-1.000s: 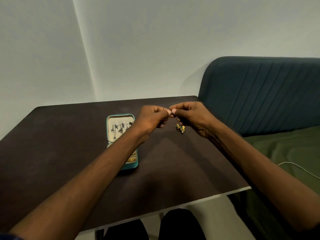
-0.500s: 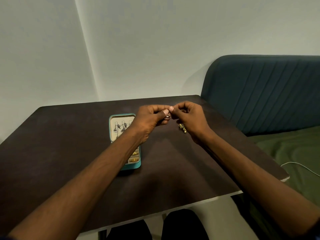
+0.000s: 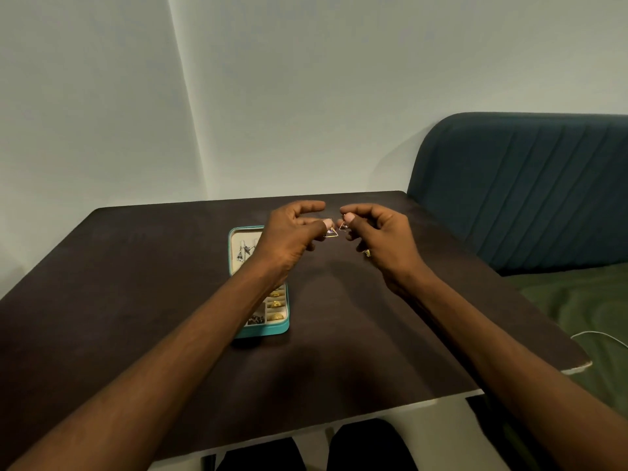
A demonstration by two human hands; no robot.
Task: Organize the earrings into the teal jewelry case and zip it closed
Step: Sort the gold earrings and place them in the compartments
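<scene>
The teal jewelry case (image 3: 280, 329) lies open on the dark table (image 3: 136, 300), partly hidden under my left forearm. Its lid half holds dangling earrings (image 3: 243, 253); the near half has gold pieces (image 3: 276, 304) in small compartments. My left hand (image 3: 289, 239) pinches a gold triangle earring (image 3: 331, 232) above the table, right of the case. My right hand (image 3: 380, 239) pinches a second triangle earring (image 3: 344, 226) close beside it. A small gold earring (image 3: 367, 253) lies on the table, mostly hidden behind my right hand.
A teal upholstered seat back (image 3: 526, 185) and green cushion (image 3: 577, 300) stand to the right of the table. A white cable (image 3: 598, 334) lies on the cushion. Walls meet in a corner behind the table.
My hands, which met at the fingertips, have drawn slightly apart, each now holding one triangle earring. The view has shifted a little.
</scene>
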